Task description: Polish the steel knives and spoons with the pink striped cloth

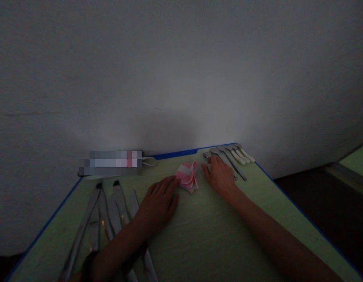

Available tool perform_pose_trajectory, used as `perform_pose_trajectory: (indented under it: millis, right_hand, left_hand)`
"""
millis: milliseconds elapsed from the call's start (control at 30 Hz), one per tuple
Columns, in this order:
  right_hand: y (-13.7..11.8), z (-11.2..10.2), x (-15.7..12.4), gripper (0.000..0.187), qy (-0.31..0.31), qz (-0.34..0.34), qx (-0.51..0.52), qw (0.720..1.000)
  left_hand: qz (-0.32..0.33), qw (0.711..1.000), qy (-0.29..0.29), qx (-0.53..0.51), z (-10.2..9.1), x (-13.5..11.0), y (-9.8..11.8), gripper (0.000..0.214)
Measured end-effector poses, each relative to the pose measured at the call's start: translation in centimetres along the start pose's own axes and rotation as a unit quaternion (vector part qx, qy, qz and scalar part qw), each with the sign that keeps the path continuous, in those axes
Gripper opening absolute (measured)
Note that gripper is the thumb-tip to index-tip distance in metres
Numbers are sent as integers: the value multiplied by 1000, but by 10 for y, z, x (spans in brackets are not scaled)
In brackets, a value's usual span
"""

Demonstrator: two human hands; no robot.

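Note:
A folded pink and white checked cloth lies on the pale green table. Beside its left edge rests my left hand, fingers stretched out, fingertips at the cloth. My right hand lies low over a metal utensil at the back right. Its thumb is apart from the fingers, which partly cover the utensil, so its kind is unclear. Right of this hand, several utensils lie side by side, among them a long metal one and some with white handles.
Several long metal table knives are spread at the left, partly under my left forearm. A blurred-out flat item with a white loop lies at the back left. A grey wall stands behind the blue-edged table.

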State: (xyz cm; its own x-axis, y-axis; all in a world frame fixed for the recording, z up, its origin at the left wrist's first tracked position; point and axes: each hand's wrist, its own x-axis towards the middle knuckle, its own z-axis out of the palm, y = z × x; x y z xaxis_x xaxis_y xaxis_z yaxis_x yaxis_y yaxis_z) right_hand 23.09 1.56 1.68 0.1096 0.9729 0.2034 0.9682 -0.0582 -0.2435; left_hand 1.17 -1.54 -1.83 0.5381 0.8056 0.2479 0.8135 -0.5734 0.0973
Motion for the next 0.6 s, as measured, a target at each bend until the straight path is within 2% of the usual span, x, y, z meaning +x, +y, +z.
perform_pose_trajectory:
  millis: [133,200,300,400,467,533,600]
  right_hand:
    - [-22,13,-18,41,-4,-55,126,991]
    - [-28,20,-20,44,-4,-71,151,986]
    - [-32,26,-17,47,-17,-97,126,987]
    - [-33,27,-15,44,-33,-114,79,990]
    - [-34,28,-15,42,-35,-118,66,990]
    - [-34,30,-15,40,-32,-121,63,990]
    - [-34,31,-16,39,-28,-122,56,991]
  left_hand:
    - [-10,1000,7,-25,2,-1,-2,48]
    - [-12,999,12,-36,3,-1,-3,48]
    - [-12,998,14,-54,-1,1,-7,49]
    - [-17,998,0,-53,-20,3,-23,48]
    - [-54,998,-21,-5,-39,0,-39,44]
    - [-133,988,-37,67,-57,-8,-52,44]
    - [-216,967,-59,120,-67,-21,-58,50]
